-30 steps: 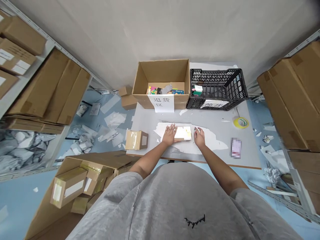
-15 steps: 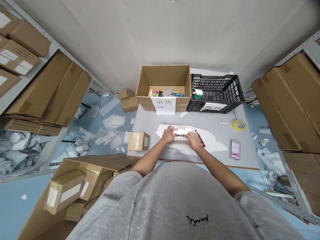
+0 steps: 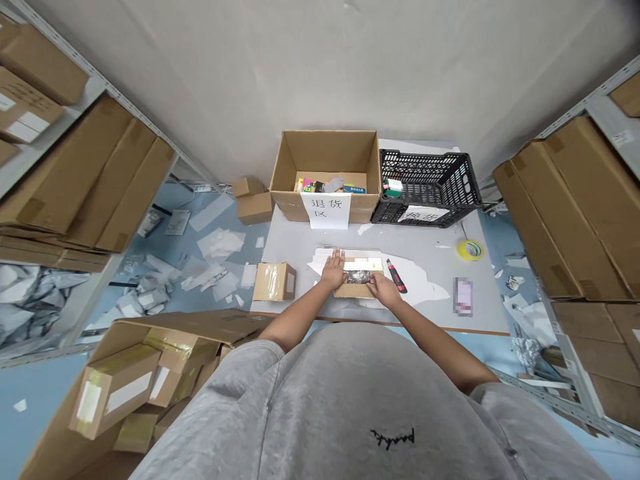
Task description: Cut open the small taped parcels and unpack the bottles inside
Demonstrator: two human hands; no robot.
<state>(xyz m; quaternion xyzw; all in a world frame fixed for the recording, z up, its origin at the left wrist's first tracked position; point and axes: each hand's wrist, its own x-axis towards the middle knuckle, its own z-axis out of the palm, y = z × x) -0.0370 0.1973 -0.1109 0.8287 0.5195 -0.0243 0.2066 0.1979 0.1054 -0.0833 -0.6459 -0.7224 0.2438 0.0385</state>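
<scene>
In the head view, a small opened cardboard box (image 3: 353,291) lies on the table in front of me, its near flap folded out towards my body. Inside it shows a dark, shiny, plastic-wrapped item (image 3: 357,276), with a white strip (image 3: 367,263) behind it. My left hand (image 3: 333,269) rests flat on the box's left side, fingers stretched out. At the right end, my right hand (image 3: 385,290) has its fingers curled around the flap edge beside the dark item. A red and black utility knife (image 3: 397,276) lies just right of the box on torn white paper (image 3: 424,283).
A large carton (image 3: 285,203) with a paper sign and a black plastic crate (image 3: 434,177) stand at the table's back. A taped box (image 3: 270,281) sits left, yellow tape (image 3: 470,250) right. A big carton of boxes (image 3: 55,417) stands at lower left; shelves flank both sides.
The small box's near flap now lies opened towards me, and more of the dark item shows. My right hand has shifted slightly left and nearer my body; my left hand stays on the box.
</scene>
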